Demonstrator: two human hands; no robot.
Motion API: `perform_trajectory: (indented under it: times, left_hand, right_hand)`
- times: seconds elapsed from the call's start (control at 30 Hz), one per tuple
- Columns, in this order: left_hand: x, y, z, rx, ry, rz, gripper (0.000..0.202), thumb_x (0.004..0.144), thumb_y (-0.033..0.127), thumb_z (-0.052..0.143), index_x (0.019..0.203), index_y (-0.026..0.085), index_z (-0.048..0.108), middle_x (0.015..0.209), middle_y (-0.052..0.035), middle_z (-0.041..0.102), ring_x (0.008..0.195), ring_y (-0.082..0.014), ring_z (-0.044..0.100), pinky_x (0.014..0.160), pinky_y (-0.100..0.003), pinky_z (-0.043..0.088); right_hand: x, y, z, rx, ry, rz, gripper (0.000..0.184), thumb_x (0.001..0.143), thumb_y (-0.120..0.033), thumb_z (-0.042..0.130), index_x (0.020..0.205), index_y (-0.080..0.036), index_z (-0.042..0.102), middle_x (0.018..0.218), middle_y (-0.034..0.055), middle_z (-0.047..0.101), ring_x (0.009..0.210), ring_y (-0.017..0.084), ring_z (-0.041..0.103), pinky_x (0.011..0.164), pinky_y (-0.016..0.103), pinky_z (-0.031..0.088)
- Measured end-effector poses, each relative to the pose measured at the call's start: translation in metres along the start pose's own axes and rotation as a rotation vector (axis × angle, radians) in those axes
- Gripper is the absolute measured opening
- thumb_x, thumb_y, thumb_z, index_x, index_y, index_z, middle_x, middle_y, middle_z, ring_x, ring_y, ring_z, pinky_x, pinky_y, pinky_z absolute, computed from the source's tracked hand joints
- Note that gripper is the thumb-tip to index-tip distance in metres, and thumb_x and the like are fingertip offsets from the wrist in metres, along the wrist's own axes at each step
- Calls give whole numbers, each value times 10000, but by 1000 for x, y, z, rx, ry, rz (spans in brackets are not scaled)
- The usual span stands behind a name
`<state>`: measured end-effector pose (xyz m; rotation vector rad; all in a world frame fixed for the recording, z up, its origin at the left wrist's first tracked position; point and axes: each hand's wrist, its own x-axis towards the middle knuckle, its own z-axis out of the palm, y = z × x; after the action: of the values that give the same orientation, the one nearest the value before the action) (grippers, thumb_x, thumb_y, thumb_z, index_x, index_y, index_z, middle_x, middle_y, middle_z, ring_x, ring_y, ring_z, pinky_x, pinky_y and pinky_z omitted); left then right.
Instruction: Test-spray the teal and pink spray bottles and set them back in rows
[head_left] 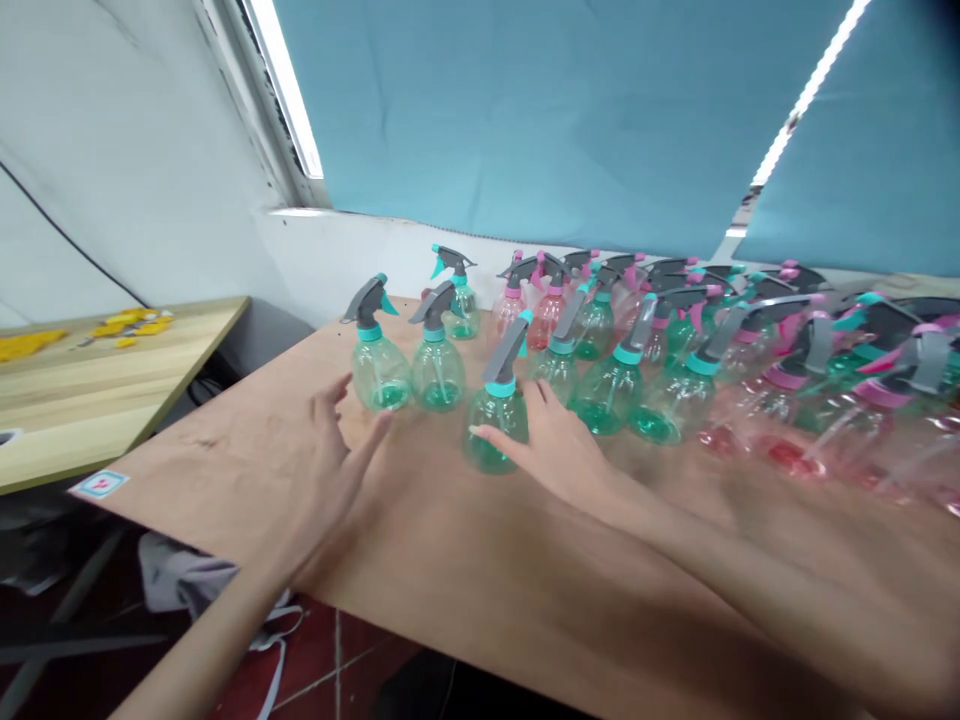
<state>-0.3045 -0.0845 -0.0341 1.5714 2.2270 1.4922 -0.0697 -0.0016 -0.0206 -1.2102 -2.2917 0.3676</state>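
Note:
My right hand (562, 445) is wrapped round the body of a green spray bottle (491, 458), thumb in front and fingers on its right side. This bottle stands upright, with a grey trigger head and a turquoise collar. Off to the left, my left hand (337, 460) is held with thumb and fingers apart and nothing between them. Closest to it is another green spray bottle (380, 372), and a similar green bottle (439, 375) stands just right of that one. A green bottle (555, 370) is right behind my right hand.
Several green and pink spray bottles (787, 400) crowd the right side of the brown table (442, 560). One green bottle (463, 310) stands at the back by the wall. A wooden desk (67, 390) at left carries yellow pieces (131, 325). A blue blind (525, 120) hangs behind.

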Motion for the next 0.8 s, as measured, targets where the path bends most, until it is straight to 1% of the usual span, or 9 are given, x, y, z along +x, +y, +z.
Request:
perform_trajectory:
  times: [0.1,0.2,0.3,0.4,0.47,0.53,0.6,0.7,0.8]
  left_hand:
    - [-41,21,13,-64,-132,10,571,878,514,601,1372,277,442,1417,-107,519,1261,-333,543,1044,-566,444]
    - [-66,53,28,-283,-376,86,599,886,480,620,1398,258,400,1467,-102,475,1380,-293,424,1158,-523,328]
    - [-71,94,38,-367,-517,110,700,829,444,700,1422,253,380,1506,-99,443,1390,-301,405,1163,-511,316]
    - [-68,132,46,-415,-657,154,686,810,377,715,1401,214,408,1373,-108,569,1238,-285,557,1061,-442,446]
    - [-66,149,53,-417,-688,209,605,816,342,708,1360,259,457,1223,-53,654,1111,-251,627,923,-364,524]
    - [-66,159,60,-429,-711,222,474,851,320,657,1301,286,513,1094,-14,689,982,-220,667,800,-311,545]
    - [-67,164,67,-460,-711,212,362,869,269,584,1230,271,560,1040,-5,692,909,-198,674,760,-290,541]
    - [-68,167,75,-493,-695,213,317,811,175,529,1115,235,594,923,2,672,836,-178,652,734,-272,522]
    - [-67,168,77,-492,-707,205,316,745,167,528,1045,241,595,696,52,561,603,-142,552,566,-247,453]
  right_hand:
    - [-29,-1,-7,-49,26,-43,579,889,-625,537,1219,-150,501,1114,153,609,874,337,680,666,446,549]
    - [-59,3,-15,-78,92,-83,488,855,-603,594,1074,-171,536,1025,128,625,942,354,649,666,459,551]
    - [-83,12,-19,25,159,-125,393,832,-504,641,1044,-198,516,1029,114,622,1001,341,618,717,478,554]
    - [-97,23,-23,280,111,-159,476,791,-472,701,1137,-229,483,1089,86,619,1007,284,627,794,449,559]
    - [-102,29,-24,399,49,-169,561,777,-495,729,1211,-259,463,1127,61,623,1026,261,637,840,426,557]
    - [-104,34,-24,446,35,-206,627,771,-514,741,1272,-285,440,1186,47,617,1097,260,620,919,426,534]
    - [-107,41,-22,452,54,-239,721,753,-536,756,1332,-298,397,1269,54,585,1190,273,576,1004,448,489]
    - [-111,54,-20,427,54,-247,906,701,-587,781,1413,-280,310,1387,105,514,1289,318,506,1063,508,434]
    - [-115,66,-23,422,-35,-274,961,696,-589,789,1445,-259,285,1418,133,511,1299,343,506,1051,523,441]
